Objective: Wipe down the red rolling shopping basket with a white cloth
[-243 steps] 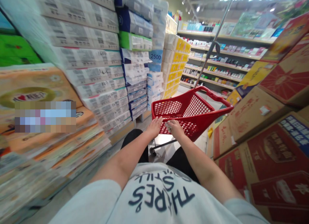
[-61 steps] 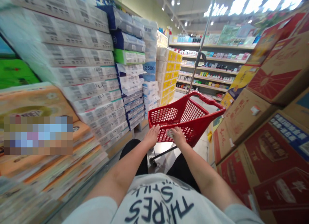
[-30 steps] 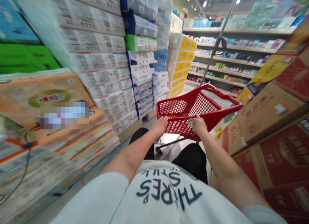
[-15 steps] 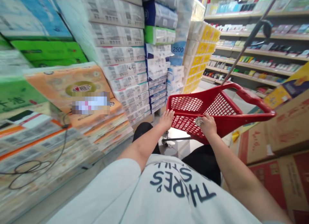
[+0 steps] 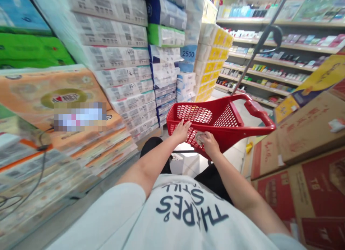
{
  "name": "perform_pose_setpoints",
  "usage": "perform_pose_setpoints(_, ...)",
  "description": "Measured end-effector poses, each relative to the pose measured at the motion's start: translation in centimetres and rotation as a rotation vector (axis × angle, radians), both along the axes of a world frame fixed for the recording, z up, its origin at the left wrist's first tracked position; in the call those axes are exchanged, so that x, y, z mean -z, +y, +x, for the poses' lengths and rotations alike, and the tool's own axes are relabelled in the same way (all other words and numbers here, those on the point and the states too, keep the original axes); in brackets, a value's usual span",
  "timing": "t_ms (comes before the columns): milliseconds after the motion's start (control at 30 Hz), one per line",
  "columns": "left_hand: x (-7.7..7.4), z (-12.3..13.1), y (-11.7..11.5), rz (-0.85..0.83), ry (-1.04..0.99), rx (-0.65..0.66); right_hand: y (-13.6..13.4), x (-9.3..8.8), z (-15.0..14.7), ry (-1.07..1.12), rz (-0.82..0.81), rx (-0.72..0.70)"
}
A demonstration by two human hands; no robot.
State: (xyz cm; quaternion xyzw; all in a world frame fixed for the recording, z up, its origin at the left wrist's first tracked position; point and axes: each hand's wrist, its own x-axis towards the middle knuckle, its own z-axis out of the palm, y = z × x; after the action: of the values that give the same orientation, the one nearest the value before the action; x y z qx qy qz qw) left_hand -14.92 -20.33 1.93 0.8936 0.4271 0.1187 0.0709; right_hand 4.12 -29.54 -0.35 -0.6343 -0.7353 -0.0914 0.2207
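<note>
A red plastic shopping cart (image 5: 229, 135) with mesh sides stands right in front of me, its handle to the right. My left hand (image 5: 182, 130) lies over the cart's near rim close to the left end, fingers stretched out, holding nothing. Pinched in my right hand (image 5: 211, 144) is a crumpled greyish cloth (image 5: 199, 138), held against the outside of the near mesh side, just below the rim. Through the mesh, little of the basket's inside shows, and its bottom is hidden.
Orange tissue packs (image 5: 88, 124) are piled at left, a dark cable (image 5: 41, 163) hanging over the stacks. White packs (image 5: 121, 56) tower behind the cart. Cardboard boxes (image 5: 304, 135) line the right. A slanting metal pole (image 5: 248, 65) rises behind the cart, before stocked shelves (image 5: 269, 52).
The view has turned right, so the cart and stacks appear farther left. My left hand has slid right along the rim, and the cloth in my right hand sits slightly lower on the side.
</note>
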Motion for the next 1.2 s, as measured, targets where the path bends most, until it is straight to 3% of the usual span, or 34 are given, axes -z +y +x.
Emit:
perform_pose_setpoints(200, 1.4, -0.8, 0.1, 0.074, -0.053, -0.03, 0.6, -0.1, -0.5, -0.052, 0.138, 0.011)
perform_pose_setpoints(333, 1.6, -0.9, -0.4, 0.097, -0.046, -0.029, 0.8, -1.1, -1.0, -0.081, 0.064, 0.032)
perform_pose_setpoints(467, 1.5, -1.0, -0.7, 0.091, -0.066, -0.016, 0.5, -1.7, -1.0, -0.081, 0.115, 0.035)
perform_pose_setpoints(633, 1.3, -0.9, -0.8, 0.065, -0.065, -0.021, 0.1, -1.4, -0.4, -0.083, 0.023, 0.061)
perform_pose_setpoints(867, 1.4, -0.9, -0.5, 0.092, -0.076, -0.009, 0.1, -0.9, 0.1, -0.084, 0.016, 0.079)
perform_pose_setpoints(1200, 2.0, -1.1, -0.7, 0.17, -0.053, -0.027, 0.5, -4.5, -0.8, -0.07, 0.174, 0.005)
